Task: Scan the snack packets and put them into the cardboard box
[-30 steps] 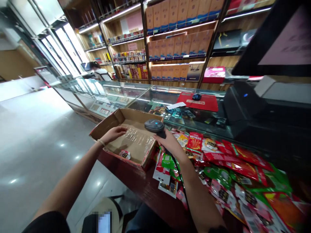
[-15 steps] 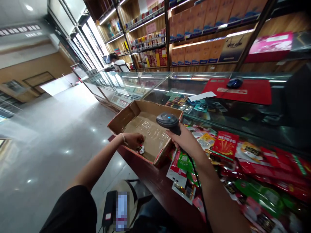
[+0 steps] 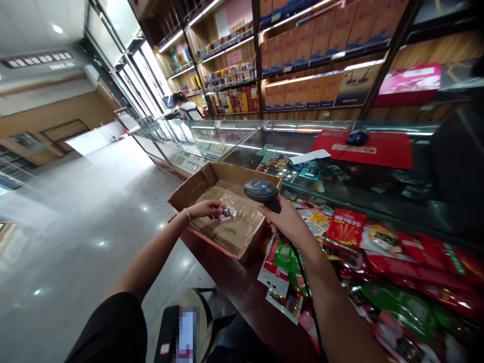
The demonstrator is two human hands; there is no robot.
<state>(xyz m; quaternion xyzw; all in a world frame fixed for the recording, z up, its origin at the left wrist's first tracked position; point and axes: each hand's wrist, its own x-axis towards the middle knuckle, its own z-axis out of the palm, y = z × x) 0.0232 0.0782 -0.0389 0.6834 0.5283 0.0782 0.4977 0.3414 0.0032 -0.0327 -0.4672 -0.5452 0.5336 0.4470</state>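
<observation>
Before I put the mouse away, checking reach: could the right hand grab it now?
Probably not: the right hand has its grip around the scanner, and the mouse lies farther back on the red mat.

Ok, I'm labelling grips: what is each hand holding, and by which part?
The left hand pinches a small packet by one edge; the right hand grips the scanner by its handle.

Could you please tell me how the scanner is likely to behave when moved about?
The scanner looks like hard plastic, so it should stay stiff. Its bulky head above a narrower handle may make it top-heavy, and the trailing cord could tug on it.
</observation>
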